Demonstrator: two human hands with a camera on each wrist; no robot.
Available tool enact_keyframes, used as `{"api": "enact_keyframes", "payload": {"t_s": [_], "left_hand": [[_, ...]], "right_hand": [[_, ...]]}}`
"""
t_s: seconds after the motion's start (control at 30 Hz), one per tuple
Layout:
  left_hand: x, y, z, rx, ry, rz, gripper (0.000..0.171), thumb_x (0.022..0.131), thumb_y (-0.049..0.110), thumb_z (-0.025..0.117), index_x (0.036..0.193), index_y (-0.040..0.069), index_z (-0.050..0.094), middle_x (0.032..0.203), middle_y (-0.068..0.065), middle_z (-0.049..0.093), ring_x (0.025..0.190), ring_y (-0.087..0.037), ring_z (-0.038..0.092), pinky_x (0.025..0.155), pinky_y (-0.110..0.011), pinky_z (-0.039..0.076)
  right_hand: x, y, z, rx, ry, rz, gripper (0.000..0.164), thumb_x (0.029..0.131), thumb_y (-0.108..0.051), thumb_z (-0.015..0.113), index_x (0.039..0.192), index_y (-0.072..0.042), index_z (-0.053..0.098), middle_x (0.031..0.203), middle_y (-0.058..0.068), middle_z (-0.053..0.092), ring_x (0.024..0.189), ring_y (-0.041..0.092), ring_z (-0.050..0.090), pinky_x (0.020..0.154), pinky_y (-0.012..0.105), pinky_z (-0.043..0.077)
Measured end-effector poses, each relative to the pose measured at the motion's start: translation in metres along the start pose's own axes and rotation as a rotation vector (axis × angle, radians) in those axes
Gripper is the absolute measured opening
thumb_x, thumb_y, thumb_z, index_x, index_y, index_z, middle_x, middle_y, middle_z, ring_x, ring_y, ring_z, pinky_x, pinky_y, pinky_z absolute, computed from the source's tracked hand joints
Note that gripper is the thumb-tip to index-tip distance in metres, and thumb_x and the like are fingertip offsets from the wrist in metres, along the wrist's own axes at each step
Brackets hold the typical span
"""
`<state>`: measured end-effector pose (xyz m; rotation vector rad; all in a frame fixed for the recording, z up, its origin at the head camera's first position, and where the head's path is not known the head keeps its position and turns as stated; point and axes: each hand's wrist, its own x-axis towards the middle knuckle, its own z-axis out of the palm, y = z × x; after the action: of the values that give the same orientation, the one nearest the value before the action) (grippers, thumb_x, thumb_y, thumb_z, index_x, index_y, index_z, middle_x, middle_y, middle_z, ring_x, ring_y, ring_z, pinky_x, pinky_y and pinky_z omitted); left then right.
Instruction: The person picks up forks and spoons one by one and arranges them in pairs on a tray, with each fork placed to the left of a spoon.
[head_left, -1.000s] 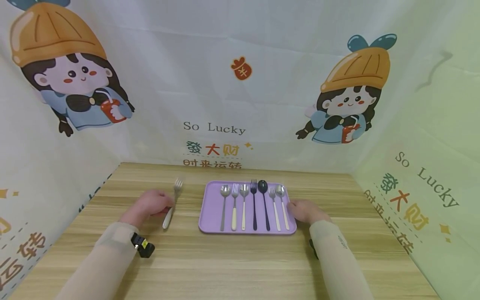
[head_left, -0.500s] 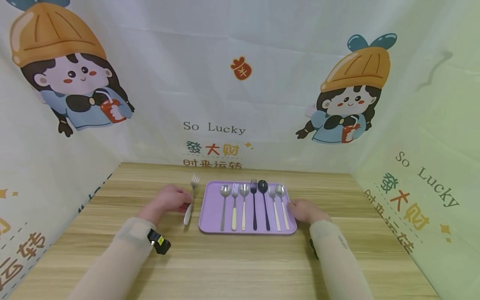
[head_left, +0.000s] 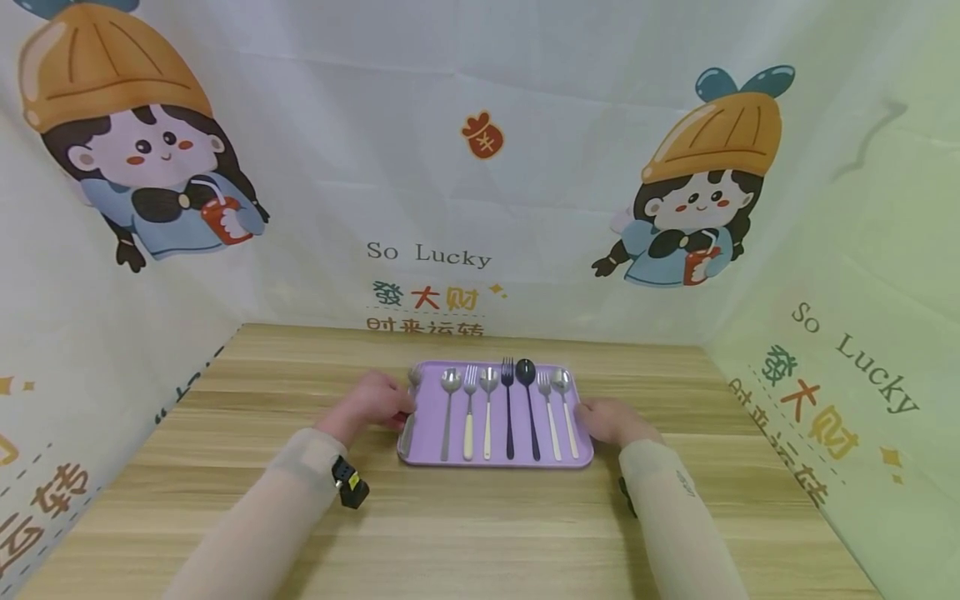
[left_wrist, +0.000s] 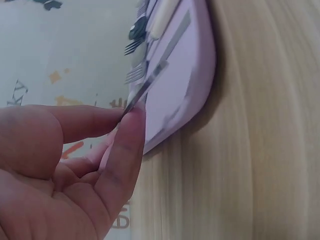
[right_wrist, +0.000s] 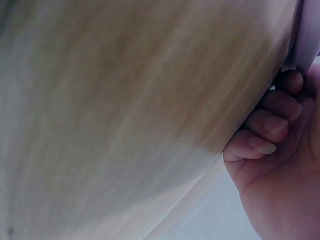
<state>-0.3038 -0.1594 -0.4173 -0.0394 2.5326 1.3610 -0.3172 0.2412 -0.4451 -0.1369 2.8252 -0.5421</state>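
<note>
My left hand pinches a silver fork between thumb and fingers over the left edge of a purple tray. In the left wrist view the fork slants above the tray's corner, its grip between the fingertips. My right hand holds the tray's right rim; in the right wrist view its fingers curl at the edge. Laid side by side on the tray are a silver spoon, cream-handled fork and spoon, black fork and spoon, and white-handled fork and spoon.
The tray lies on a wood-grain table. A printed white cloth hangs behind and along both sides. A small black camera is strapped to the left wrist, over a pale sleeve.
My left hand has carried the fork rightward from the bare table to over the tray's left edge. My right hand and the tray stay where they were.
</note>
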Motion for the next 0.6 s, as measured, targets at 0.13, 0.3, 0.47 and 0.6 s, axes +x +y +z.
{"api": "enact_keyframes", "payload": {"t_s": [0.13,0.3,0.47,0.6], "left_hand": [[0.000,0.005,0.007,0.049,0.003,0.016,0.011,0.095,0.003,0.071,0.089,-0.006,0.073,0.081,-0.010,0.072,0.070,-0.017,0.067,0.072,-0.032,0.064],[0.001,0.011,0.014,0.115,0.020,0.009,0.011,0.094,0.001,0.071,0.084,-0.004,0.072,0.078,-0.010,0.071,0.067,-0.017,0.067,0.066,-0.029,0.061],[0.003,0.018,0.020,0.168,0.030,-0.031,0.009,0.092,-0.002,0.073,0.083,-0.004,0.070,0.077,-0.011,0.071,0.066,-0.016,0.067,0.065,-0.028,0.061],[0.006,0.021,0.025,0.213,0.037,-0.047,0.012,0.091,-0.005,0.071,0.080,-0.002,0.066,0.075,-0.011,0.068,0.063,-0.015,0.067,0.062,-0.025,0.060]], "right_hand": [[0.000,0.000,0.000,-0.001,-0.001,0.004,0.062,0.115,-0.042,0.032,0.156,-0.003,0.057,0.161,0.026,0.055,0.153,0.050,0.048,0.127,0.064,0.037],[0.000,0.000,0.000,-0.004,0.002,-0.002,0.061,0.115,-0.041,0.033,0.155,-0.002,0.058,0.161,0.026,0.056,0.152,0.050,0.049,0.127,0.064,0.037],[-0.001,-0.001,-0.001,0.006,-0.005,0.007,0.062,0.114,-0.041,0.032,0.155,-0.002,0.058,0.161,0.026,0.056,0.152,0.050,0.049,0.126,0.063,0.038],[-0.002,-0.001,-0.001,0.012,-0.006,0.014,0.062,0.114,-0.041,0.032,0.155,-0.002,0.058,0.161,0.026,0.055,0.152,0.051,0.049,0.126,0.064,0.037]]}}
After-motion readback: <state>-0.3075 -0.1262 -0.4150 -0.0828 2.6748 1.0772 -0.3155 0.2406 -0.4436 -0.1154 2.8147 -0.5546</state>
